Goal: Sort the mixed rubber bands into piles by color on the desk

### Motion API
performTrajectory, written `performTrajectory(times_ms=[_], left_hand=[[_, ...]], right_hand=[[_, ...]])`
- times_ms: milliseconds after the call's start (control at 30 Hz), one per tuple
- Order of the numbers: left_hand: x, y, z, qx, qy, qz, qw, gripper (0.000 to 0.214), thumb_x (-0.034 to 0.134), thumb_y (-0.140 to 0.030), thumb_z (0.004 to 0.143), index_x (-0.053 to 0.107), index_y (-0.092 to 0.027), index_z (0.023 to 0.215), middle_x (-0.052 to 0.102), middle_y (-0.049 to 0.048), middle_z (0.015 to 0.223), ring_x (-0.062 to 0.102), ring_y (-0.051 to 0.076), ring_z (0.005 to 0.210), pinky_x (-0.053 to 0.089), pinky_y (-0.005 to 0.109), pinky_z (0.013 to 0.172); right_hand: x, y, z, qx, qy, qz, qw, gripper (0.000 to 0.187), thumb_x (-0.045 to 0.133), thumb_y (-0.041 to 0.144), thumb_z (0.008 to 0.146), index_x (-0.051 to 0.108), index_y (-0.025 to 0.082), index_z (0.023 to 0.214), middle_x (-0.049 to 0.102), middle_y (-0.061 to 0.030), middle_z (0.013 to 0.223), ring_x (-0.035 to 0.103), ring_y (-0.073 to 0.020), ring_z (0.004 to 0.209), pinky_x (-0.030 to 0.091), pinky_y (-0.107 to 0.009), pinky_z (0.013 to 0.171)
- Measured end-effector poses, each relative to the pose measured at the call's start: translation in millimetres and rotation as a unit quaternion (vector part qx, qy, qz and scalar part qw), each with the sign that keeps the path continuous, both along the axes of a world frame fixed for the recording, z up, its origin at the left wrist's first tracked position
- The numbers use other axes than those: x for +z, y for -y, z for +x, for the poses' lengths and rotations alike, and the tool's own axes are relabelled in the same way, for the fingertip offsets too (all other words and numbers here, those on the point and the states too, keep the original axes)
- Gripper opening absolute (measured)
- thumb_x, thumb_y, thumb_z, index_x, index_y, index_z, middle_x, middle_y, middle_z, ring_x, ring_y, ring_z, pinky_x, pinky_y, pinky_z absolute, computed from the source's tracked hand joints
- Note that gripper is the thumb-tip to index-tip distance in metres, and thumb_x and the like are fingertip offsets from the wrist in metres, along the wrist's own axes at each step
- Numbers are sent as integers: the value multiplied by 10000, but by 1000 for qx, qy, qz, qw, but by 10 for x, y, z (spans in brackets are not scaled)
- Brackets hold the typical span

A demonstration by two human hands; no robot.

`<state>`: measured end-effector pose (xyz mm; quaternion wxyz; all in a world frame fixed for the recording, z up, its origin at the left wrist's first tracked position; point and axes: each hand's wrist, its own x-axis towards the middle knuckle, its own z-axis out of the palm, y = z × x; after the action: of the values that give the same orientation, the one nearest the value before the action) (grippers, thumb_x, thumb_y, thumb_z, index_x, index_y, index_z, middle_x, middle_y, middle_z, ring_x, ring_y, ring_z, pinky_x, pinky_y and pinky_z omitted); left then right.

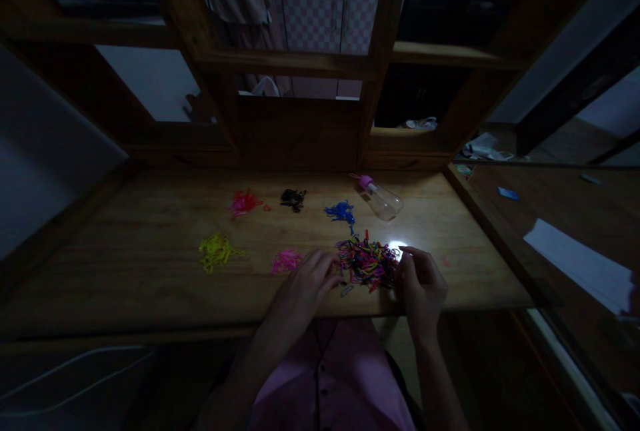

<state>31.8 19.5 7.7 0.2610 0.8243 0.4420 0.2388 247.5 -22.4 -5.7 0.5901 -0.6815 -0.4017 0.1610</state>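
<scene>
A mixed pile of small coloured loops (369, 263) lies near the desk's front edge; whether they are elastic bands or clips is hard to tell. My left hand (311, 282) rests at the pile's left side, fingers bent and slightly apart, with nothing visible in them. At the right side, my right hand (423, 281) has thumb and forefinger pinched together; what they hold, if anything, is too small to make out. Sorted by colour around are a pink heap (286, 260), a yellow heap (217, 252), a red heap (244, 202), a black heap (293, 199) and a blue heap (341, 211).
A clear bottle with a pink cap (384, 201) lies on its side behind the mixed pile. Wooden shelving (300, 131) rises at the desk's back. On the right-hand surface lies a white sheet (580, 264). A bright light spot falls beside my right fingertips.
</scene>
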Motion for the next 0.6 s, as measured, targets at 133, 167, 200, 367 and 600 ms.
performTrajectory(times_ms=[133,167,200,367,600], left_hand=[[-26,-5,6,-25,-11,8,1000,278,527,-194,926,535,-258,1196,569,40,1137,549,201,1078,470,380,944],[-36,-6,7,-31,-13,6,999,260,511,-190,933,546,-257,1182,570,39,1120,552,197,1068,476,372,937],[-46,-5,7,-35,-15,3,999,236,500,-190,937,560,-252,1156,571,38,1095,559,194,1051,483,365,924],[-64,13,-1,-23,-9,-2,1000,208,522,-200,924,572,-243,1121,586,39,1102,568,205,1070,483,373,942],[-39,16,-20,-21,21,-2,1000,304,449,-124,939,548,-257,1193,606,22,1163,540,194,1141,432,380,1017]], right_hand=[[8,-3,-8,-4,1,-2,1000,215,580,352,871,683,179,944,659,-27,812,603,-162,715,454,-256,638],[9,-3,-11,-4,0,-2,1000,215,580,352,871,681,178,946,662,-30,817,606,-165,721,454,-258,640],[11,-3,-13,-3,-1,-2,1000,217,579,353,873,680,176,950,664,-33,824,609,-168,726,455,-259,641],[22,0,-15,-4,-1,-7,1000,213,582,352,878,680,178,949,673,-35,837,617,-173,737,457,-261,646],[25,0,-14,0,9,-13,1000,213,586,352,873,687,178,944,682,-32,826,619,-171,719,459,-261,645]])
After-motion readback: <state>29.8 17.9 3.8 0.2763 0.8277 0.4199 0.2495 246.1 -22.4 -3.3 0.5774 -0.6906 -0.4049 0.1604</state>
